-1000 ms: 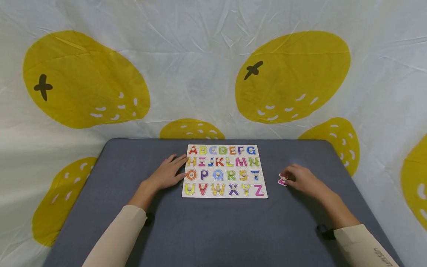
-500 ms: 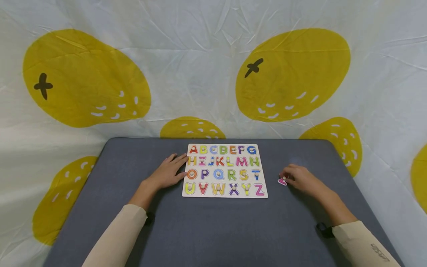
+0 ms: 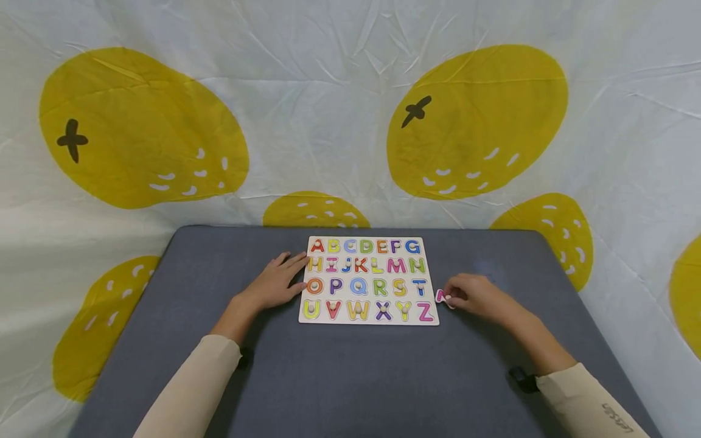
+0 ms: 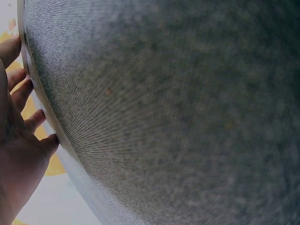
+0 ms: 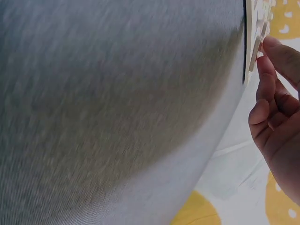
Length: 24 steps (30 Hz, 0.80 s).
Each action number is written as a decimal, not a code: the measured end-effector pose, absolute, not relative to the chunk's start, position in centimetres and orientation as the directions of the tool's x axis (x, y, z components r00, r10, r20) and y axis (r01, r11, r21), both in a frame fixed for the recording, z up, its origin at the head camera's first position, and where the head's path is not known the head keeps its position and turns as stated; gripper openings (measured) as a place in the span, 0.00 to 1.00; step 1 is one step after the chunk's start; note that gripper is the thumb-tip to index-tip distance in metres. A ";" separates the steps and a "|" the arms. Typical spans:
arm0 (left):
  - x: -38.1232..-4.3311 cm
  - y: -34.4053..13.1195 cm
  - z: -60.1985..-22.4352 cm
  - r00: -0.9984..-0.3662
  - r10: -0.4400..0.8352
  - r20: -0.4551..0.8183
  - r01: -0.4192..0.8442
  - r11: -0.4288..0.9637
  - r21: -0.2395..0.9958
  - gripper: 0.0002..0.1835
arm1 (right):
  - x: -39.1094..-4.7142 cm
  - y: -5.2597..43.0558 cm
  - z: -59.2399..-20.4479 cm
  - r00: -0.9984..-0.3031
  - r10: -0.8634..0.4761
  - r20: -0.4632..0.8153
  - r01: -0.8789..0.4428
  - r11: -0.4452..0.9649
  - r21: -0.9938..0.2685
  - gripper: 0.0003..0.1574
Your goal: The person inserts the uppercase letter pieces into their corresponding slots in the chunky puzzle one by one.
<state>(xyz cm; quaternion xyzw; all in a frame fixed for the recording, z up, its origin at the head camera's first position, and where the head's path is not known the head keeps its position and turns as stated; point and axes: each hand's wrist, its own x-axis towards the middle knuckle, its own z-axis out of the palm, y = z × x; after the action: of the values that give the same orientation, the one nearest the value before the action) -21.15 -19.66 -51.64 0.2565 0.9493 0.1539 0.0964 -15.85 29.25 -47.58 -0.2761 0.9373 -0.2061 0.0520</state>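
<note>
A white wooden alphabet board (image 3: pixel 339 320) lies on the grey table, its knobbed letters set in rows. The pink Z spot (image 3: pixel 425 312) at its lower right corner shows no knob. My left hand (image 3: pixel 274 285) rests beside the board with fingers stretched out, fingertips on the left edge; the left wrist view shows these fingers (image 4: pixel 35 121) along that edge. Just off the board's right edge, my right hand (image 3: pixel 482 296) pinches a pink letter puzzle piece (image 3: pixel 440 296) by its knob. In the right wrist view thumb and index finger hold the piece (image 5: pixel 256 51), tilted close to the board.
The grey-covered table (image 3: pixel 350 383) extends in front of the board and to both sides. Behind it hangs a white curtain (image 3: pixel 317 121) printed with large yellow fruit shapes. Dark wrist straps (image 3: pixel 524 380) show below the beige sleeves.
My right hand has turned the pink letter piece and carried it left, from the table on the right to the board's right edge. The left hand and board stay in place.
</note>
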 end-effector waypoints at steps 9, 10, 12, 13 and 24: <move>-21.0 -19.5 -51.4 -0.854 0.508 -0.112 0.448 0.828 0.338 0.38 | -15.7 27.3 -47.6 -0.823 -0.567 -0.029 -0.492 0.739 -0.461 0.06; -21.0 -19.5 -51.4 -0.854 0.508 -0.111 0.448 0.827 0.339 0.38 | -15.7 27.0 -47.6 -0.822 -0.568 -0.031 -0.491 0.736 -0.467 0.06; -21.0 -19.5 -51.3 -0.855 0.507 -0.113 0.445 0.827 0.343 0.38 | -15.6 26.6 -47.7 -0.818 -0.575 -0.027 -0.494 0.725 -0.480 0.07; -21.0 -19.5 -51.3 -0.855 0.507 -0.110 0.447 0.827 0.341 0.38 | -15.6 26.4 -47.7 -0.818 -0.575 -0.028 -0.491 0.722 -0.488 0.07; -21.0 -19.5 -51.4 -0.853 0.511 -0.106 0.451 0.825 0.340 0.38 | -15.3 25.2 -48.9 -0.828 -0.561 -0.030 -0.475 0.728 -0.494 0.11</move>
<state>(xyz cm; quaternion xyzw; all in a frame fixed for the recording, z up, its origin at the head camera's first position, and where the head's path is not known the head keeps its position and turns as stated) -20.97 -19.53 -51.35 0.2531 0.9503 0.1533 0.0967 -15.33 25.20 -48.89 -0.2799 0.9253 -0.2398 0.0889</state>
